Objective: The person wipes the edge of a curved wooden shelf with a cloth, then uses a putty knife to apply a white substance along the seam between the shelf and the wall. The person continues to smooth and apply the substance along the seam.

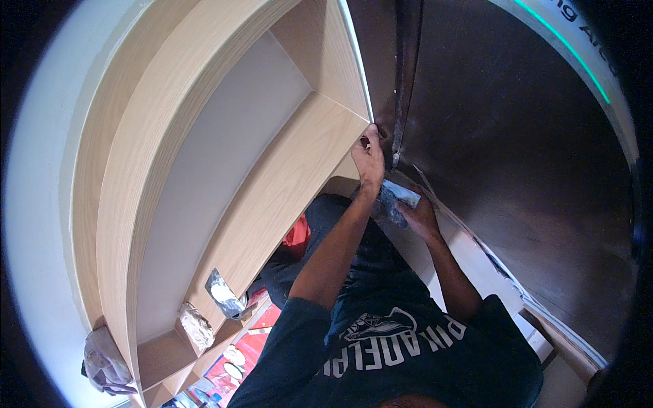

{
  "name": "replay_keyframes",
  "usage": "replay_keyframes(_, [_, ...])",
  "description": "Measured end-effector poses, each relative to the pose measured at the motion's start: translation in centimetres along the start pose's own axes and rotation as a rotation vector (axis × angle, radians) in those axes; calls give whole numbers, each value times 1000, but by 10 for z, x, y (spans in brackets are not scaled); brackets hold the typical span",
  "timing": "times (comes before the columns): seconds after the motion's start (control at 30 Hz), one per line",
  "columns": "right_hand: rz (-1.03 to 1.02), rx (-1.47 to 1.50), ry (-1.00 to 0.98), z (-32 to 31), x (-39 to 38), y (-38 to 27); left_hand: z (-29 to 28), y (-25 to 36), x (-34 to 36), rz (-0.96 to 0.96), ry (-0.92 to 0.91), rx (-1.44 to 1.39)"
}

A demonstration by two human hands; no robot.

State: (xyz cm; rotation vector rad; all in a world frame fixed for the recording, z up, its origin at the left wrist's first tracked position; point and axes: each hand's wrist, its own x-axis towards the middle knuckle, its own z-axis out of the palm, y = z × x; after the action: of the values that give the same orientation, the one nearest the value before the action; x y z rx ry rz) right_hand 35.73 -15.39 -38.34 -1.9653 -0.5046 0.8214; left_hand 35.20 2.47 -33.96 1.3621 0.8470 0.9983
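Left grip (368, 160) touches the wood-grained shelf (292, 163), pinching or not I cannot tell; right grip (422, 216) clasps a flat, smeared, bluish plate (400, 195).

pale wood-grain shelf (292, 163) | on it: flat-bladed tool (221, 292) | near tool: crumpled pale bundle (197, 326)

Head-worn fisheye, facing down; close in
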Motion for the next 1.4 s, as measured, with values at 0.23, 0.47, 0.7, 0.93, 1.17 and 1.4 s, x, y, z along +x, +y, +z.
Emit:
replay_keyframes(0.23, [-83,77,-77,2,7,-12,-7,-19,7,18,33,76])
replay_keyframes(0.47, [-226,533,-52,37,49,-19,-68,0,-15,104,-288,752])
replay_keyframes(0.7, [-149,1058,189,105,76,-30,-100,13,-30,49,-220,643])
replay_keyframes(0.93, [22,1321,328,124,93,-43,-112,-6,-35,-119,-155,74])
replay_keyframes(1.17, [50,1505,260,121,86,-70,-109,16,-33,-93,-115,118])
replay_keyframes(1.4, [63,1553,162,130,98,-62,-112,6,-32,-82,-192,71])
